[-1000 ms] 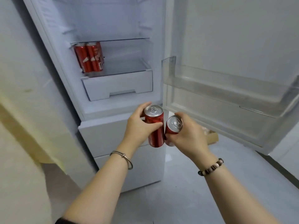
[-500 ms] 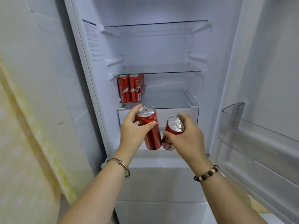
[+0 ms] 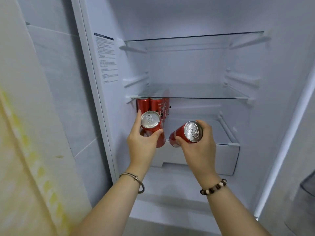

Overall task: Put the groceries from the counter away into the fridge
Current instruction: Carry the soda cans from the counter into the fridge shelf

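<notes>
A person's left hand (image 3: 143, 143) wraps around a glossy, silver-topped red can (image 3: 151, 123) at the open white fridge (image 3: 187, 65). The right hand (image 3: 199, 147) grips a second can (image 3: 187, 133), tilted, just beside it. Behind, stored cans (image 3: 150, 104) stand upright beneath a clear glass shelf (image 3: 204, 98), above a white plastic drawer (image 3: 225, 155).

Open fridge (image 3: 105, 116), each hand gripping red can

Your left can (image 3: 150, 119) and right can (image 3: 193, 132) are glossy red painted metal with bare, shiny silver lids. The fridge shelf (image 3: 196, 95) is clear, smooth glass; the drawer (image 3: 226, 154) is matt white plastic. Your bangle (image 3: 136, 178) looks like polished metal, your beads (image 3: 214, 186) like wood
</notes>
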Demonstrator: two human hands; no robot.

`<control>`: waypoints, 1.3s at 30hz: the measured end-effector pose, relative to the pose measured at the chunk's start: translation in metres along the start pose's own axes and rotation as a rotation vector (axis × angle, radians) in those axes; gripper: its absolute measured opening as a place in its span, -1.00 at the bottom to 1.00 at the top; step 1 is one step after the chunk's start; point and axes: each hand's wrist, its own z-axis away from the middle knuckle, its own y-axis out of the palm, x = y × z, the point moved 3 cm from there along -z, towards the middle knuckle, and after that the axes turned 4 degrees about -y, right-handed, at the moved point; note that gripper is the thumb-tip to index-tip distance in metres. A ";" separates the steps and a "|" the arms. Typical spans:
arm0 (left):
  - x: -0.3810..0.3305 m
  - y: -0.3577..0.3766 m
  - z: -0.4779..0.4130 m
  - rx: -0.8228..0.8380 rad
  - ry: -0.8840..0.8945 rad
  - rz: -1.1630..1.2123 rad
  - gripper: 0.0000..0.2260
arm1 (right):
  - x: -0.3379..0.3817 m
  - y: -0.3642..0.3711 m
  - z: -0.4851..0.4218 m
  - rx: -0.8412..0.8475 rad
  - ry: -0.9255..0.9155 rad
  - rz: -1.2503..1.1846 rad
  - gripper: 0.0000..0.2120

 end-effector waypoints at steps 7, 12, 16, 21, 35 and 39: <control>0.018 0.002 -0.049 -0.105 -0.028 -0.024 -0.22 | -0.003 0.023 -0.031 -0.134 -0.020 -0.057 -0.38; 0.032 0.007 -0.074 -0.119 -0.024 -0.053 -0.22 | -0.010 0.042 -0.054 -0.107 0.044 -0.049 -0.38; 0.044 0.007 -0.091 -0.125 -0.026 -0.099 -0.22 | -0.017 0.061 -0.066 -0.060 0.099 -0.014 -0.37; 0.053 0.010 -0.103 -0.108 -0.045 -0.157 -0.21 | -0.022 0.082 -0.076 -0.002 0.130 0.017 -0.33; 0.068 0.015 -0.124 -0.039 -0.017 -0.137 -0.40 | -0.028 0.112 -0.097 0.046 0.150 0.140 -0.28; 0.081 0.018 -0.122 -0.004 -0.033 -0.193 -0.40 | -0.029 0.115 -0.102 0.053 0.163 0.148 -0.29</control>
